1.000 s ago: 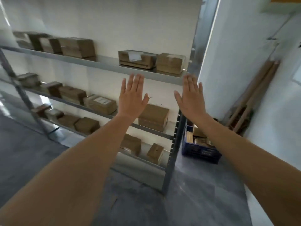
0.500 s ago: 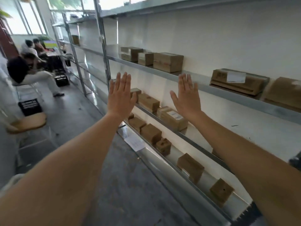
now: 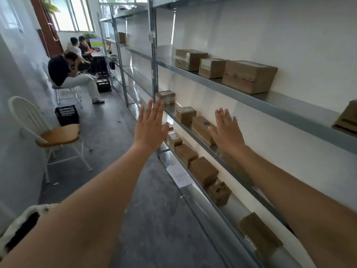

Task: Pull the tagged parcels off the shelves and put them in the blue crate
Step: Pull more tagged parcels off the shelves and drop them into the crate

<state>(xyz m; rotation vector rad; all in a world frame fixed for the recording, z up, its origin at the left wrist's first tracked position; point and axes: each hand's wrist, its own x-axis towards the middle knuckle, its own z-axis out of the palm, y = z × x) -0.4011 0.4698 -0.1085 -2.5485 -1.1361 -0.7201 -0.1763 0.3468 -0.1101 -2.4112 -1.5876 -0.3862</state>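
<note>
Both the left hand (image 3: 149,126) and right hand (image 3: 227,132) are hovering flat, each grip wide and holding nothing, before brown cardboard parcels (image 3: 202,126) sitting on the grey metal shelves (image 3: 251,99) at right.

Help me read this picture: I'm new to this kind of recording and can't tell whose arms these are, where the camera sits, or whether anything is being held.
There is no machine here. A person wears a wide-angle camera on the head, looking forward and down, so the two bare arms reaching into the picture are their own.

The left hand and the right hand are both raised with straight fingers, palms facing away. Neither holds anything.

To the right stand metal shelves along a white wall, carrying brown cardboard parcels; some bear white labels, for instance one on the middle shelf.

To the left stands a white chair with a wooden seat and a black crate on the grey floor. Further back, people sit near a window.

The blue crate for the parcels is not in view.
</note>
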